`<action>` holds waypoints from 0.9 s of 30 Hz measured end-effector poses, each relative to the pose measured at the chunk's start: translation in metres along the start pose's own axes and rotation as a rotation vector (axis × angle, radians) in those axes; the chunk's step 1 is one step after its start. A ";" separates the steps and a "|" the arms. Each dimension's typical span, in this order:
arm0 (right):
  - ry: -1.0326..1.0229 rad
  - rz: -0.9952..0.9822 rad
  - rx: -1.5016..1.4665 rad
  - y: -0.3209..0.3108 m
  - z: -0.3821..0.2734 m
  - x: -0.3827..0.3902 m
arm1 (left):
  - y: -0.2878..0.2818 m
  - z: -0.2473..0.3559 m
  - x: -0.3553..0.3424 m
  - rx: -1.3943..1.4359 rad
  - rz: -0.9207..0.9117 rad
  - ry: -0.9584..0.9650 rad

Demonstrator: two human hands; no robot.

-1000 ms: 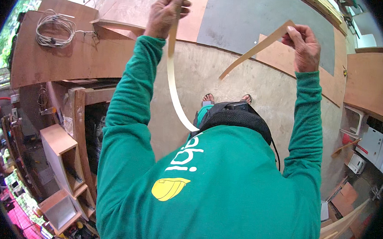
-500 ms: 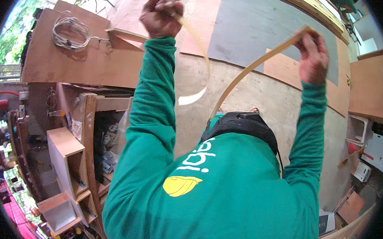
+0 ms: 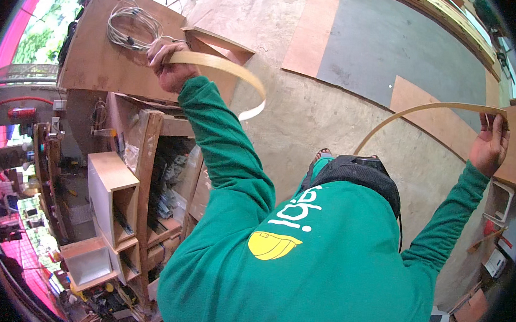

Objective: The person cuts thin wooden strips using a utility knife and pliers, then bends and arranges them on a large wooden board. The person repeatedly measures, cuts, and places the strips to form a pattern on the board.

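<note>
My left hand (image 3: 172,67) is raised at the far left, fingers closed on a thin, flexible wood-coloured edge banding strip (image 3: 231,69). The strip arcs right and down from it, showing a pale end over the floor. Out to the far right, my right hand (image 3: 488,142) pinches a similar edge banding strip (image 3: 424,106) between thumb and fingers. That length bows up and over toward my body, its lower part hidden behind the black waist bag (image 3: 357,179). Whether both lengths belong to one piece, I cannot tell.
A coil of white cable (image 3: 133,28) lies on a brown board (image 3: 87,62) beyond my left hand. Grey and wood-coloured sheets (image 3: 412,52) lie ahead on the floor. Open wooden boxes (image 3: 112,181) and a cluttered wooden rack (image 3: 148,148) stand at left.
My hands have spread farther apart: the left has moved left and nearer, the right has moved right and nearer. Both banding lengths now bow in wider arcs, still held.
</note>
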State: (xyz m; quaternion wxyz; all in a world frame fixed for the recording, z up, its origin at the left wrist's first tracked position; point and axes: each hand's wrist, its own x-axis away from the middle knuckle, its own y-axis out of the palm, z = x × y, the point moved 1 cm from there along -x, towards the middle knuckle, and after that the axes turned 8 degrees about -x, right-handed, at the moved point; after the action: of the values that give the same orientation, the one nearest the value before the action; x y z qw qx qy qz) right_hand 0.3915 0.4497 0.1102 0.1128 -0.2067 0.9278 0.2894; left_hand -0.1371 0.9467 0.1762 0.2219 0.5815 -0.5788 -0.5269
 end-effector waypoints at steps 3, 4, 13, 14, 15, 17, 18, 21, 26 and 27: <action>-0.050 -0.041 -0.001 0.010 -0.015 -0.004 | -0.001 0.012 0.006 0.038 0.008 0.088; -0.054 -0.060 -0.012 0.007 -0.020 -0.007 | -0.004 0.020 0.007 0.048 0.009 0.104; 0.099 -0.137 -0.844 0.016 -0.051 -0.009 | -0.016 0.059 0.032 -0.314 0.150 -0.152; 0.064 -0.118 -0.888 0.018 -0.052 -0.009 | -0.015 0.062 0.038 -0.403 0.167 -0.185; 0.039 -0.109 -0.857 0.022 -0.064 -0.007 | -0.022 0.058 0.039 -0.385 0.186 -0.155; 0.029 -0.008 -0.887 0.007 -0.070 -0.008 | -0.028 0.045 0.049 -0.402 0.206 -0.109; 0.031 0.004 -0.913 -0.006 -0.075 -0.007 | -0.028 0.041 0.057 -0.411 0.212 -0.094; 0.044 0.045 -1.004 -0.026 -0.084 -0.003 | -0.025 0.045 0.058 -0.513 0.204 -0.153; 0.067 0.098 -1.145 -0.032 -0.090 0.000 | -0.021 0.019 0.051 -0.642 0.202 -0.150; 0.079 0.092 -1.170 -0.034 -0.092 0.000 | -0.020 0.011 0.052 -0.680 0.191 -0.146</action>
State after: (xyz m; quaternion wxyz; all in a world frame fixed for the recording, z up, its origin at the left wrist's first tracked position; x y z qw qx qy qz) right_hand 0.3984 0.3706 0.1679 -0.0674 -0.2046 0.6255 0.7499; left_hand -0.1500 0.9083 0.1367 0.4089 0.3787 -0.4365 -0.7063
